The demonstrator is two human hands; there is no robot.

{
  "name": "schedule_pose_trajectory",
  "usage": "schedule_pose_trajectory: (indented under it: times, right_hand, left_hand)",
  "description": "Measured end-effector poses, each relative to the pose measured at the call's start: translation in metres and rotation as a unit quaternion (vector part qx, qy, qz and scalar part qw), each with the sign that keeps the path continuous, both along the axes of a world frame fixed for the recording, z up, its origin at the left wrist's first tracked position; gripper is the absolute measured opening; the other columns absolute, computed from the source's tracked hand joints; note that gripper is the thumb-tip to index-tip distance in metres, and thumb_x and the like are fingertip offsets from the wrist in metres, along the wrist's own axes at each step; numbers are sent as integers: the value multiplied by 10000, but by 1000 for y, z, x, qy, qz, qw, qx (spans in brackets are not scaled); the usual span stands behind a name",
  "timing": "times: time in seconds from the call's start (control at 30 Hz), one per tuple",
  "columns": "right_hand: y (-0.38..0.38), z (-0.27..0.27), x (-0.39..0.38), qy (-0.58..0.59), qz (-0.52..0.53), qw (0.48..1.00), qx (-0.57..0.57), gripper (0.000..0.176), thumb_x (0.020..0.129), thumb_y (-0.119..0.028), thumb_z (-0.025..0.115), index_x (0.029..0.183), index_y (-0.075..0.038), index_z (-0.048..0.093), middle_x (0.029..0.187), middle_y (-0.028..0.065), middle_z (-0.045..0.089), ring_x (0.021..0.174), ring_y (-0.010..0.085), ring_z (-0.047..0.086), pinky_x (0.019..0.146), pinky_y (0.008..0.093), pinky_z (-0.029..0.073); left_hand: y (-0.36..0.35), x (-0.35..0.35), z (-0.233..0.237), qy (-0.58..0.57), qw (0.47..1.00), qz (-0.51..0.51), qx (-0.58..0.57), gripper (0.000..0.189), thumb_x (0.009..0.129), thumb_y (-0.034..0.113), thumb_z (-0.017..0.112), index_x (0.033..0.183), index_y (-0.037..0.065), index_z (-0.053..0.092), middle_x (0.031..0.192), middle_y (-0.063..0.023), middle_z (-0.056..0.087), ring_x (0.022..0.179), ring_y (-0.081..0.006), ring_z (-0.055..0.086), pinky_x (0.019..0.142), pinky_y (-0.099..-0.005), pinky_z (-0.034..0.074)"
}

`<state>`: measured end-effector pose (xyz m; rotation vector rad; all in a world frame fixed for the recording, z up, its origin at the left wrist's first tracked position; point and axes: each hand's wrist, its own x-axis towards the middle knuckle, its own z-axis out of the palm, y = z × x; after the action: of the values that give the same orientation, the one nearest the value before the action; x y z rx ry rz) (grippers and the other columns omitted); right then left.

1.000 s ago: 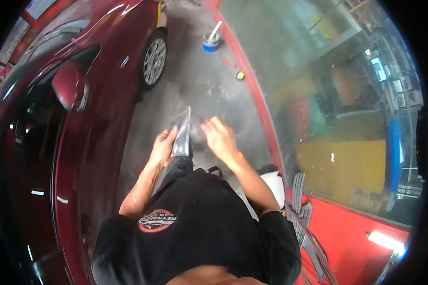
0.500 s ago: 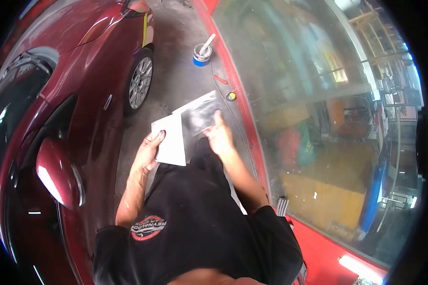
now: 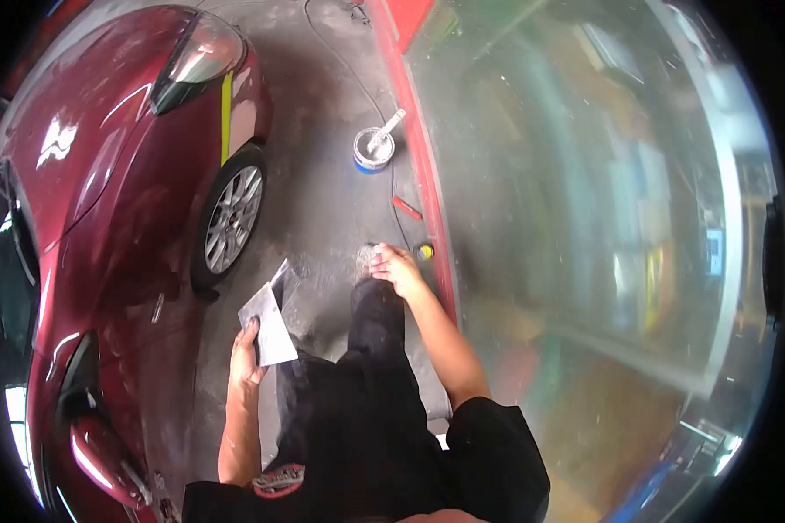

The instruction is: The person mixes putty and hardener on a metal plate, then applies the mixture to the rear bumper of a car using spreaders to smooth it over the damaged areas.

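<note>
Head view. Left hand [image 3: 246,356]: thumb pressed on the face of one pale sheet [image 3: 275,336], apparently folded, a dark flap [image 3: 280,281] at its upper edge; fingers behind, hidden. Sheet's place: in that hand, near the front wheel [image 3: 234,218] of a dark-red car [image 3: 118,196]. Right hand [image 3: 396,270]: empty or pinching, cannot tell; fingers bent, close together. Handling, as judged: thumb firm, layers square, no crumpling.

Grey floor [image 3: 318,209], scuffed pale in patches. Standing on it: round tin [image 3: 366,167], blue round the side. Red item [image 3: 406,207] lies between tin and small yellow-and-dark piece [image 3: 425,252]. Thin cable [image 3: 344,65] trails past tin. Car wheel [image 3: 233,218] rests further left.
</note>
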<state>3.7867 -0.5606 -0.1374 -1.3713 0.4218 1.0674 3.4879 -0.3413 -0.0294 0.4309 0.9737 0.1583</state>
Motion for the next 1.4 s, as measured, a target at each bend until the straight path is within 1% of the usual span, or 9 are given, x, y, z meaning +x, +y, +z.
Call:
schedule_pose_trajectory:
  times: [0.3, 0.5, 0.63, 0.7, 0.8, 1.03, 1.1, 1.23, 1.4]
  right_hand:
    - [68, -199, 263, -48, -123, 981, -142, 222, 920, -292, 676, 918, -77, 620, 673, 19, 585, 461, 131, 545, 393, 269, 447]
    - [122, -297, 354, -217, -43, 963, -156, 435, 895, -302, 705, 1170, 18, 598, 842, 74, 632, 514, 139, 570, 429, 269, 475]
    - [134, -381, 413, -348, -87, 917, -175, 265, 882, -279, 722, 906, -32, 628, 702, 33, 614, 487, 111, 524, 382, 272, 428]
    - [147, -409, 444, -332, -148, 920, -150, 264, 875, -266, 722, 904, -29, 609, 710, 45, 621, 502, 111, 535, 386, 269, 425]
    - [153, -409, 452, -351, 18, 933, -76, 273, 886, -274, 702, 956, -25, 618, 718, 61, 647, 483, 116, 544, 395, 255, 421]
    - [159, -397, 384, -636, 284, 694, -181, 437, 927, -311, 640, 608, -12, 616, 527, 97, 611, 468, 149, 597, 449, 331, 456]
    - [151, -403, 366, -629, 219, 723, -183, 500, 933, -325, 632, 565, 12, 618, 522, 129, 618, 495, 177, 631, 466, 349, 467]
    - [98, -395, 346, -487, -7, 873, -31, 341, 979, -228, 569, 990, 93, 680, 751, 165, 695, 630, 240, 697, 559, 311, 572]
    - [45, -347, 293, -478, -129, 868, 32, 361, 992, -205, 561, 1177, 105, 579, 980, 214, 677, 790, 270, 710, 680, 334, 605]
  left_hand:
    - [5, 152, -200, 178, 979, -66, 69, 324, 887, 280, 723, 1064, 17, 657, 944, -54, 684, 826, -148, 647, 762, -327, 536]
    - [10, 174, -383, 185, 953, -154, 184, 290, 918, 293, 689, 951, 4, 697, 833, -15, 683, 697, -86, 587, 630, -280, 490]
    - [18, 181, -469, 182, 928, -158, 285, 304, 929, 289, 670, 916, -12, 703, 761, 13, 666, 642, -56, 536, 569, -272, 464]
    - [39, 206, -456, 221, 873, -269, 342, 289, 944, 261, 653, 958, -24, 702, 754, -5, 670, 661, -56, 550, 590, -272, 479]
    - [59, 227, -440, 131, 923, -212, 293, 299, 950, 260, 647, 974, -34, 697, 785, -11, 678, 682, -62, 576, 618, -276, 493]
    - [86, 261, -475, 25, 944, -89, 316, 269, 958, 240, 626, 1032, -10, 687, 863, -39, 704, 713, -94, 633, 661, -285, 519]
    - [89, 282, -485, -26, 967, -38, 249, 264, 956, 241, 624, 1032, -4, 687, 877, -52, 710, 707, -109, 648, 661, -288, 526]
    - [83, 315, -499, -108, 980, 10, 164, 276, 948, 261, 625, 1046, 8, 676, 913, -49, 707, 743, -140, 667, 665, -296, 540]
    - [84, 330, -500, -141, 983, -26, 115, 362, 959, 322, 613, 1081, -17, 655, 1004, -95, 691, 882, -204, 663, 794, -351, 532]
